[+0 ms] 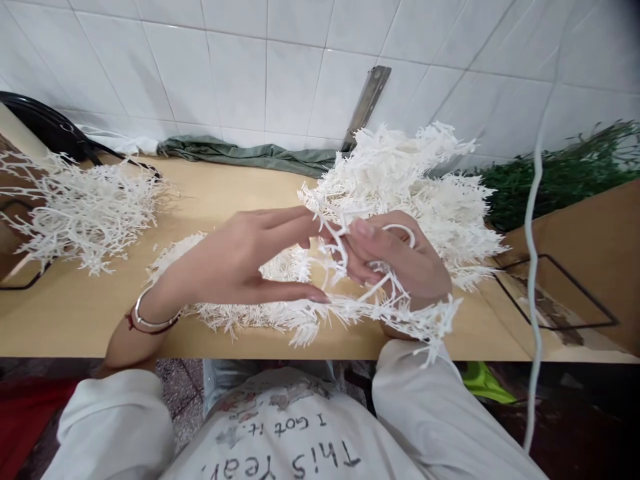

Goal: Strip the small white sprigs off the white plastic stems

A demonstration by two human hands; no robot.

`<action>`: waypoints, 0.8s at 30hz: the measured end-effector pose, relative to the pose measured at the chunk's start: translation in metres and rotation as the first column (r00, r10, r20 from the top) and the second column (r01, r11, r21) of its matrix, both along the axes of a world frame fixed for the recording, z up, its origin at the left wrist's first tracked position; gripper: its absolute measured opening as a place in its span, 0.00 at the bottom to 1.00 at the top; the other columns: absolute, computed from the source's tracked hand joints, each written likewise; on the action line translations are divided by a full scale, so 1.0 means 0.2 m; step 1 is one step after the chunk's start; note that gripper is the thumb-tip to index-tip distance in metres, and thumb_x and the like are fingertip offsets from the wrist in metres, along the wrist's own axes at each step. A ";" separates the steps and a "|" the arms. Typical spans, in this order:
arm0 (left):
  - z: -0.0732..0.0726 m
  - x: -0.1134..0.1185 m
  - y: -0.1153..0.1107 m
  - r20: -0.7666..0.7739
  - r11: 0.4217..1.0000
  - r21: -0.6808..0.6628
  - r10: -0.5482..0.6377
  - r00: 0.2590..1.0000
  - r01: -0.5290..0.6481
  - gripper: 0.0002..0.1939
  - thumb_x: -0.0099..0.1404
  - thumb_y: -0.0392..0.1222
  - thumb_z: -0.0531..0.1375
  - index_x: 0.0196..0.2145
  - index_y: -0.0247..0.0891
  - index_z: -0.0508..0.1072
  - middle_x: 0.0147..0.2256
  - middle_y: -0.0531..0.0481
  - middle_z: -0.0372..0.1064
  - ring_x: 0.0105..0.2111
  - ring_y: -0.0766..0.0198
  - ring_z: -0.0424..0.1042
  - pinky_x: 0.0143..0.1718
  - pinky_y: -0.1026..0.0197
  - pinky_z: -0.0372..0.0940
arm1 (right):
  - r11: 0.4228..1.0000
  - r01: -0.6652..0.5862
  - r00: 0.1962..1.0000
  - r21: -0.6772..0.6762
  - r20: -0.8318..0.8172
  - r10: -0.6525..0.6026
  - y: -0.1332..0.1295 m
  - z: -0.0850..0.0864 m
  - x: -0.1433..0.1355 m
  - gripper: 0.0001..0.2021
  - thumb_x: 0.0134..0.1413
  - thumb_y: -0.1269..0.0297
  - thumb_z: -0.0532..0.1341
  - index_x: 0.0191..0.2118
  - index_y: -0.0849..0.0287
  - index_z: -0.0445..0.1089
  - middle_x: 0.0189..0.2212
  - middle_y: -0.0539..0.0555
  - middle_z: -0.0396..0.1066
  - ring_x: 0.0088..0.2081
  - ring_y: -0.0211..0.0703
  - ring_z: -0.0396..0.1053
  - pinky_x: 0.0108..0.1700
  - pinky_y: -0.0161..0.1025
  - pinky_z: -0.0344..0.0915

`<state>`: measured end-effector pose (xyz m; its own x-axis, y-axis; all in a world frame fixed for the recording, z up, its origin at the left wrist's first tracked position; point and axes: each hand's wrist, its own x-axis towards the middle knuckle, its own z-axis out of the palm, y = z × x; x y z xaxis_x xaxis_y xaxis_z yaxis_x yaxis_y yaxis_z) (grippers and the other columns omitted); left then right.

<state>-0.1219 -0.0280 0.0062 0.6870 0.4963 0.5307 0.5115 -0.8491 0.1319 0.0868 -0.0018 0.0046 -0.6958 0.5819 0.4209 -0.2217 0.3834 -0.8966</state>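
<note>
My right hand [417, 260] is closed round the thin curved stems of a white artificial branch [340, 250]. Its frilled white tips hang below that hand and reach toward the right sleeve. My left hand [235, 257], wearing a bracelet at the wrist, has its fingers stretched out and its thumb apart. Those fingertips are close to the branch's left side; whether they touch it I cannot tell. Under both hands lies a row of white artificial branches [225, 317] on the tan table [225, 190]. Part of this row is hidden by my left hand.
A large heap of white branches [395, 167] rises behind my right hand. More bare white sprigs [95, 207] lie at the left. Green artificial foliage [565, 177] is at the far right, behind a hanging white cable [533, 260]. Folded green cloth [250, 155] lies along the tiled wall.
</note>
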 end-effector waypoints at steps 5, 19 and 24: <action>-0.02 0.05 -0.06 0.014 0.935 0.343 0.092 0.996 -0.092 0.09 0.69 0.43 0.54 0.34 0.36 0.66 0.28 0.49 0.70 0.27 0.64 0.70 0.32 0.62 0.63 | 1.000 0.001 1.000 0.010 0.011 -0.001 0.01 0.00 -0.01 0.24 0.64 0.61 0.55 0.16 0.60 0.56 0.12 0.44 0.53 0.15 0.29 0.50 0.21 0.33 0.51; -0.06 0.01 -0.17 0.239 0.979 -0.058 -0.176 0.955 0.195 0.14 0.65 0.31 0.51 0.24 0.40 0.53 0.18 0.55 0.51 0.18 0.67 0.53 0.21 0.60 0.50 | 0.974 -0.118 0.984 0.191 0.156 0.088 -0.04 0.00 0.07 0.24 0.64 0.64 0.52 0.15 0.60 0.51 0.12 0.42 0.48 0.17 0.29 0.45 0.34 0.36 0.59; -0.18 0.00 -0.24 0.548 0.834 -0.451 -0.021 0.836 0.317 0.19 0.70 0.37 0.48 0.22 0.38 0.47 0.17 0.56 0.40 0.17 0.69 0.45 0.18 0.62 0.47 | 0.953 -0.129 0.970 0.274 0.234 0.064 -0.05 0.00 0.04 0.25 0.64 0.63 0.51 0.14 0.60 0.51 0.12 0.42 0.48 0.19 0.30 0.44 0.42 0.41 0.58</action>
<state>-0.1213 -0.0755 -0.0290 0.4941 0.6920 0.5263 0.0995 -0.6464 0.7565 0.0948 -0.0125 0.0040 -0.8365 0.3861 0.3888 -0.0797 0.6163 -0.7835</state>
